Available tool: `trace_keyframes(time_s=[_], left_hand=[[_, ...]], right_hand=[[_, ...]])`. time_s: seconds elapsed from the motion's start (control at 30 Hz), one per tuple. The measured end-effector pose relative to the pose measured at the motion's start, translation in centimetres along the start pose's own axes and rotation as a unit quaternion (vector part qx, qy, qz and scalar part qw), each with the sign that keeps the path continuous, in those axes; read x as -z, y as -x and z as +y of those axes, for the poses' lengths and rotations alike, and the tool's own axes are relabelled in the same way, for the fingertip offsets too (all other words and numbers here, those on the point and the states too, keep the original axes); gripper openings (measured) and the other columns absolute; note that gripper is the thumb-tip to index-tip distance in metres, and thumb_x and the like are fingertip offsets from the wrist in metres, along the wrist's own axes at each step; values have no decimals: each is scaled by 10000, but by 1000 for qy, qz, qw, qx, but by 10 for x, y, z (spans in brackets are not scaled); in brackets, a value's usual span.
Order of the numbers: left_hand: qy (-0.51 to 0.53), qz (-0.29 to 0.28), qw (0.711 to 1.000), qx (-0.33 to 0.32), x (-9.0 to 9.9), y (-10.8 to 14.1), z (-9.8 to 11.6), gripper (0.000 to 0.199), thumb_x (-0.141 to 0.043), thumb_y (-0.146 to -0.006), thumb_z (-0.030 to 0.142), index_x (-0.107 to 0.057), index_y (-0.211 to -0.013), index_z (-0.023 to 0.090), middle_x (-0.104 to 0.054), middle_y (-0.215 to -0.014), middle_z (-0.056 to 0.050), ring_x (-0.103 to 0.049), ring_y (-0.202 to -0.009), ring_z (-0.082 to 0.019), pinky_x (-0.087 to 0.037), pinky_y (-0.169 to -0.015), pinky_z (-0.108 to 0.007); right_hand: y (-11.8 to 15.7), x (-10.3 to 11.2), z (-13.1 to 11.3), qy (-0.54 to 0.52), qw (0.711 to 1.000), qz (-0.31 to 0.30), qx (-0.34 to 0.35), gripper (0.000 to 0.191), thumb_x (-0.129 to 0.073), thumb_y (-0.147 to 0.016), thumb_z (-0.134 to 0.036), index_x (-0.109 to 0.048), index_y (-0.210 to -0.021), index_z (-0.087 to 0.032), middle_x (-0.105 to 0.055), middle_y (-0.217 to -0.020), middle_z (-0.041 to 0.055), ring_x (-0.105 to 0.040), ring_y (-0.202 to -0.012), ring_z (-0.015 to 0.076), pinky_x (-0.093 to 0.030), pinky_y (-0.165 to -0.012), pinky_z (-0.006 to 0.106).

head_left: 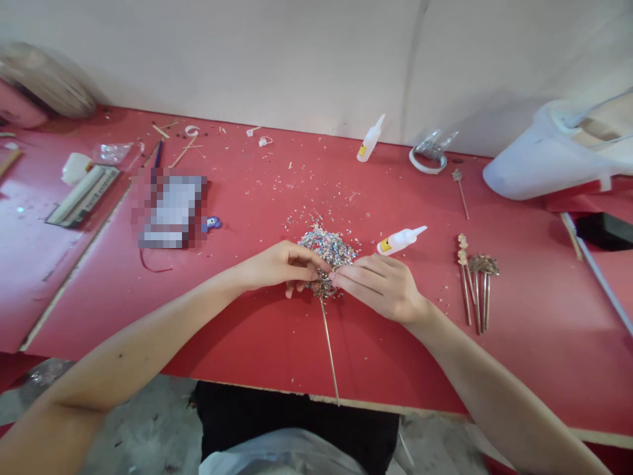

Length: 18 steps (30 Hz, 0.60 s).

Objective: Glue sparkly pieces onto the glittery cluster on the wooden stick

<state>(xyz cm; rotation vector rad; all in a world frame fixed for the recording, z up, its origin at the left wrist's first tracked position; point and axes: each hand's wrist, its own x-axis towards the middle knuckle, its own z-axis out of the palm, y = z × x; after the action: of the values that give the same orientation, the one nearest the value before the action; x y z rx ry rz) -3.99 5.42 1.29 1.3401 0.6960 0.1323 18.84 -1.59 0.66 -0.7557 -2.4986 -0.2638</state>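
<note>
A gold hair stick [330, 349] points toward me, its long shaft reaching the table's front edge. Its ornate metal head [324, 289] is partly covered by my fingers. My left hand [291, 267] is closed around the left side of that head, thumb and fingers pinching it. From the right, my right hand [378, 284] brings its fingertips together at the same head; whatever is between them is too small to make out. Just beyond both hands lies a loose pile of multicoloured glittering rhinestones [329, 245]. A white glue bottle [399, 240] lies right behind my right hand.
Several finished-looking hair sticks [483, 280] lie at right, a single one [461, 194] behind them. Another glue bottle [370, 138], a tape roll [428, 160] and a white bucket [529, 155] stand along the back. A blurred-out flat object [173, 211] and a narrow box [83, 196] are at left.
</note>
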Motion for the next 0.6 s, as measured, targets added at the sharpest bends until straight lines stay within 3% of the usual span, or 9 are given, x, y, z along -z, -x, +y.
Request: trace_keyframes(time_s=[0.37,0.6], left_hand=[[-11,-11,1000,-19,1,-1,-7,259,-608,-838,223,-689,-1077,166,-611,-601,14,-585,-469,-72,-532,-485,-169],[-9,-5,1000,-28,0,-2,-7,293,-597,-845,221,-672,-1122,167,-617,-675,-2,-597,-558,-81,-542,-487,-155]], right_hand=[[4,-7,-1,-50,998,2,-42,172,-523,-907,-113,-638,-998,-202,-722,-872,22,-620,-755,146,-492,-654,288],[4,-15,-4,-168,975,-2,-146,126,-520,-907,-178,-645,-894,-187,-686,-819,40,-603,-734,141,-506,-662,285]])
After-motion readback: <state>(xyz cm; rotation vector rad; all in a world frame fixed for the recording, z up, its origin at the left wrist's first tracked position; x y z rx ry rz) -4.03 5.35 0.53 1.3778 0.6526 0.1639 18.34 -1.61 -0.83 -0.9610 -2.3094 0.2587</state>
